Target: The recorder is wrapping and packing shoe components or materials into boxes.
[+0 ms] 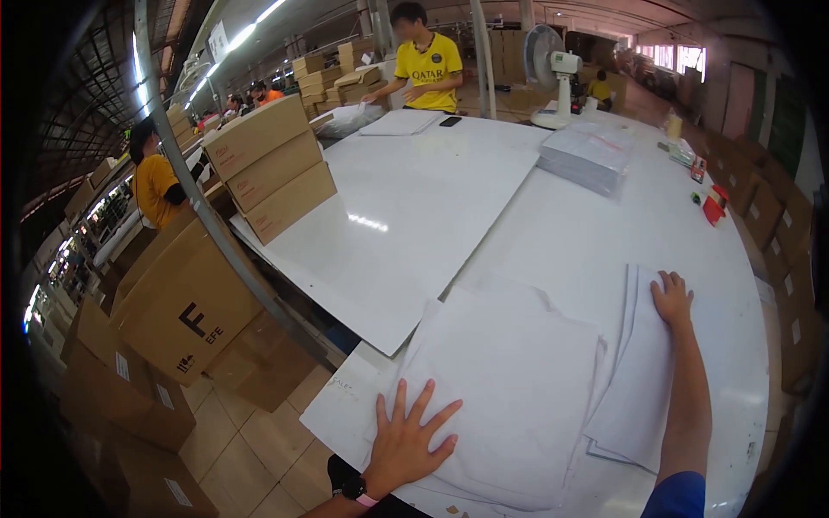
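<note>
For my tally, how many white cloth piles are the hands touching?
2: a wide pile under the left hand, a narrower pile under the right hand. Others may be hidden beneath.

Your left hand [413, 442] lies spread on the near left part of a wide stack of white sheets [509, 371], while your right hand [673, 300] rests on the far end of a narrower white pile [637, 380] beside it. Across the white table [721, 337] (a fan [566, 82] stands at its far edge), a co-worker [429, 67] wears a yellow shirt, and three brown boxes [275, 168] sit stacked to the left.

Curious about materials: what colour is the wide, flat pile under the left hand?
The wide, flat pile is plain white, clearest in the head view.
</note>
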{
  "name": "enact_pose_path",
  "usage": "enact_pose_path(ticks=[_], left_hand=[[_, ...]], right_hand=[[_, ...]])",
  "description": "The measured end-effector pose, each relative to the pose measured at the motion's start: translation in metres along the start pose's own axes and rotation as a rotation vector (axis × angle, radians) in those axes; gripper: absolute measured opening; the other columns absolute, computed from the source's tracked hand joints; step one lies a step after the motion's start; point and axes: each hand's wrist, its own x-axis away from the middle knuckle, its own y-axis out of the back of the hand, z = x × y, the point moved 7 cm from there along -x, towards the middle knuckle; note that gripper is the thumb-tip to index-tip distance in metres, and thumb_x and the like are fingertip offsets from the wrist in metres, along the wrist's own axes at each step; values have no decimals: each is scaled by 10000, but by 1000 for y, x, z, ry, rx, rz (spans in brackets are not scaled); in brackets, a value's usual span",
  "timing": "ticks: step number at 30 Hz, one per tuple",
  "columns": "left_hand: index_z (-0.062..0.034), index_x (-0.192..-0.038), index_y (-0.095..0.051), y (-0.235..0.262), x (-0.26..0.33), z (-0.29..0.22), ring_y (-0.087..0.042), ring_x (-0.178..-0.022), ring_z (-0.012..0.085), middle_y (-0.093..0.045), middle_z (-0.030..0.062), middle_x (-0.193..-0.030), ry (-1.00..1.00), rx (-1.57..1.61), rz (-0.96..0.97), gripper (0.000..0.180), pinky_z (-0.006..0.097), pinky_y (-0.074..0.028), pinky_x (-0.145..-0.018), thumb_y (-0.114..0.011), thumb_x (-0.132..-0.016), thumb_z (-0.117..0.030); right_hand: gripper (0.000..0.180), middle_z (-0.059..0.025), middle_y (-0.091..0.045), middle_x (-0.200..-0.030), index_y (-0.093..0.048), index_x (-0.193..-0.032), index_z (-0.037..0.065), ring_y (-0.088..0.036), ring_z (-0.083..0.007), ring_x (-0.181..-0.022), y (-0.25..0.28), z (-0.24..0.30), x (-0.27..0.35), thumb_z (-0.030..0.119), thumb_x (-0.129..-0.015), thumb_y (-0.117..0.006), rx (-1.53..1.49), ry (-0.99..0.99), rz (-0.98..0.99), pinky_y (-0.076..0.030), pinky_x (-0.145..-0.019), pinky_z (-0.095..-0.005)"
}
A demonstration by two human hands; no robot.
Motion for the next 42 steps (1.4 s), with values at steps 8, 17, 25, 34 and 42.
enact_pose_path(ticks=[8,17,25,34,42], left_hand=[[-385,-1687,-644,-3,7,1,-278,-1675,644,-374,188,-1882,-8,-3,-15,618,902,-201,-1255,-686,-1102,-578],[-389,-1674,-648,-7,8,11,-231,-1699,656,-369,197,-1879,14,101,24,623,908,-152,-1281,-707,-1087,-590],[-139,-1479,-743,6,-24,97,-589,-1515,526,-644,252,-1647,70,611,-252,514,613,-470,-1262,-816,-1053,-417],[-7,-1542,-662,13,-25,73,-656,-1392,523,-755,311,-1449,206,401,-101,585,556,-489,-1239,-781,-1074,-337],[-48,-1576,-666,14,-35,61,-686,-1355,500,-768,288,-1446,245,534,-42,606,526,-491,-1233,-799,-1053,-323]], right_hand=[[630,-82,-569,-1725,-654,-1633,214,-449,-317,-1654,24,-10,71,524,-1085,-640,-24,-16,-23,-230,-1370,-770],[601,-69,-598,-1660,-666,-1613,211,-478,-298,-1612,54,-23,157,460,-1066,-664,-65,35,-21,-224,-1383,-749],[720,-113,-502,-1770,-545,-1736,217,-302,-384,-1738,77,-20,195,510,-1083,-631,-1,4,85,-124,-1411,-743],[884,-324,-350,-1838,-345,-1820,59,-285,-521,-1725,72,111,352,223,-1061,-769,-645,346,106,-251,-1421,-593],[898,-373,-294,-1845,-325,-1808,25,-236,-502,-1764,99,170,446,243,-1061,-773,-794,263,343,-237,-1429,-551]])
